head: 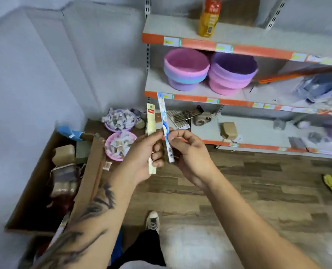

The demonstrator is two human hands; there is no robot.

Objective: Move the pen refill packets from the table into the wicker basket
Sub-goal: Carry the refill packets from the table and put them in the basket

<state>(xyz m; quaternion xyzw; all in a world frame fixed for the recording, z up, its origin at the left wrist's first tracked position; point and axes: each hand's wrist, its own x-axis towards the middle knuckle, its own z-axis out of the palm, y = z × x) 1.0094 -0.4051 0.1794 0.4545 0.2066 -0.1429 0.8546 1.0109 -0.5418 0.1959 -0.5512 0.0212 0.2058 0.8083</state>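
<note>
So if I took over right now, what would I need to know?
Left hand grips a yellowish packet, held upright.
Right hand pinches a blue-and-white packet, also upright, beside the first one.
Both packets are in the air in front of the shelves.
No wicker basket shows in this view; pink and purple baskets sit on the middle shelf.
Done: two packets picked up.
Left: find the basket and drop them in.

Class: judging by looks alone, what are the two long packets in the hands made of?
Cream packet with red label: seemingly glossy plastic film, shiny surface, punched hang-hole on top. Blue-and-white printed packet: likely thin plastic film too, bending slightly, barcode printed at bottom.
</note>
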